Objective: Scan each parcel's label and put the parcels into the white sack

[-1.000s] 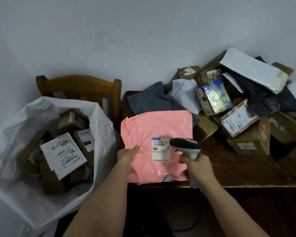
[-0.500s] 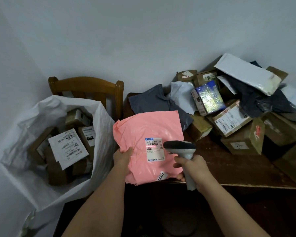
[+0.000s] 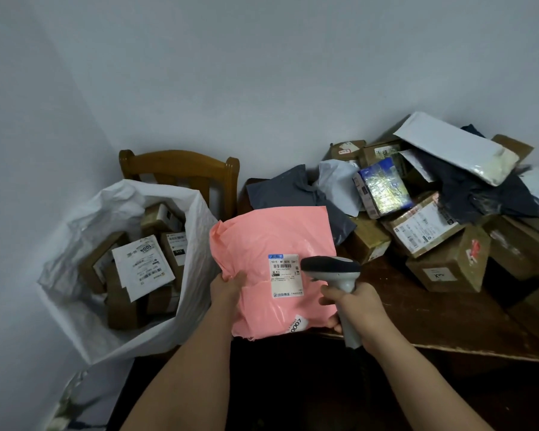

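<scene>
At far left, a white sack (image 3: 196, 231) stood open against the wall corner, its mouth gaping toward the viewer, holding brown boxes (image 3: 122, 306) and a white labelled mailer (image 3: 142, 267). A wooden chair (image 3: 181, 163) rose behind its rim. The left hand (image 3: 227, 286) gripped the left edge of a pink parcel (image 3: 271, 244), thumb on top, tilting its label (image 3: 285, 275) upward. The parcel's lower edge hung past the near edge of the table (image 3: 448, 325), just beside the sack's right wall. The right hand (image 3: 355, 309) was curled round the handle of a scanner (image 3: 333, 269), its head touching or just over the label's right edge. Farther right, piled parcels (image 3: 423, 222) crowded the table back to the wall, leaving a bare strip along the front. Compared with half a second earlier, the red scan light on the label was gone
</scene>
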